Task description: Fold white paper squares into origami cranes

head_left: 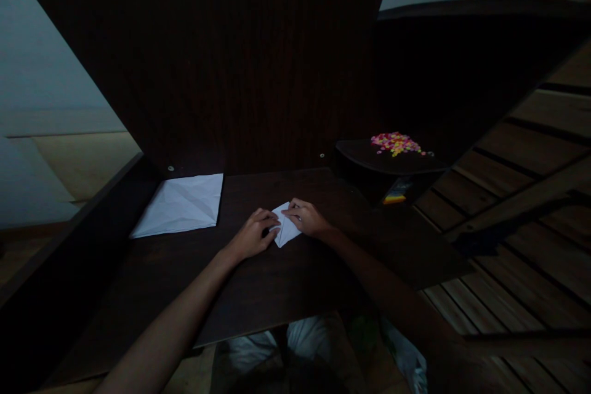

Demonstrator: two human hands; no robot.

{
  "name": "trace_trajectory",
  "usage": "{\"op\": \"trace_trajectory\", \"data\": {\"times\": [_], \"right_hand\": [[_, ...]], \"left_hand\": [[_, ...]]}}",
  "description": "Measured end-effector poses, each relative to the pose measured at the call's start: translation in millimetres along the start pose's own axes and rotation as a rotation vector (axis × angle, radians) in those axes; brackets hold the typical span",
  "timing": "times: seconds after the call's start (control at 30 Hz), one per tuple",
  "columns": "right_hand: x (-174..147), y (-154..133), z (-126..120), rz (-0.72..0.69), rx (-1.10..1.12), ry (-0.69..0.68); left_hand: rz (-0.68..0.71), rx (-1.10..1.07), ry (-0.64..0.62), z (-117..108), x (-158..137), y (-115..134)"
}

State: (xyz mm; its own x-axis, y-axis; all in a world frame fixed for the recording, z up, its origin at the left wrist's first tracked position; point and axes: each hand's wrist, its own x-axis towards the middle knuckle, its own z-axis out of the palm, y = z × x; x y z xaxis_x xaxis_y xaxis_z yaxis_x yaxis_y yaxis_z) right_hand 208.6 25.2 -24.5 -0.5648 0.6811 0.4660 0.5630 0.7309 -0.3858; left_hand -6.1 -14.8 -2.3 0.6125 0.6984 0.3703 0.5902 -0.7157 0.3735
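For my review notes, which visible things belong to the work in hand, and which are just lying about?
In use: small folded paper, touched by the left hand and right hand; desk beneath.
Lying about: colourful small pieces on the shelf; yellow object below it; larger creased paper, possibly related.

The single head view looks forward and steeply down from above and behind the left hand (253, 235) and right hand (312, 220), far enough back to include both forearms (184, 308), the desk (258, 301) around the grip, the tall board (258, 61) beyond it and the legs (307, 335) on its near side.
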Motion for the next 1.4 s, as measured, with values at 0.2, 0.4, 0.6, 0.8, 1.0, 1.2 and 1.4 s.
{"op": "trace_trajectory", "data": {"times": [0.2, 0.4, 0.6, 0.8, 1.0, 1.2, 1.4], "right_hand": [[1, 0, -5, 0.018, 0.031, 0.017], [1, -2, -4, 0.020, 0.042, 0.005], [2, -1, -1, 0.019, 0.039, 0.019], [2, -1, -1, 0.030, 0.024, 0.006], [2, -3, -2, 0.024, -0.015, 0.006], [1, -2, 0, 0.019, -0.008, 0.018], [2, -1, 0, 0.016, -0.021, 0.029]], "left_hand": [[-0.008, 0.206, -0.060, 1, -2, -5], [0.059, 0.191, -0.115, 8, -2, -7], [0.023, 0.222, -0.134, 13, -3, -4], [-0.007, 0.230, -0.125, 18, -3, -2], [0.017, 0.237, -0.156, 17, -3, -1], [0.014, 0.224, -0.185, 16, -5, -2], [0.042, 0.205, -0.210, 14, -8, -2]]}}
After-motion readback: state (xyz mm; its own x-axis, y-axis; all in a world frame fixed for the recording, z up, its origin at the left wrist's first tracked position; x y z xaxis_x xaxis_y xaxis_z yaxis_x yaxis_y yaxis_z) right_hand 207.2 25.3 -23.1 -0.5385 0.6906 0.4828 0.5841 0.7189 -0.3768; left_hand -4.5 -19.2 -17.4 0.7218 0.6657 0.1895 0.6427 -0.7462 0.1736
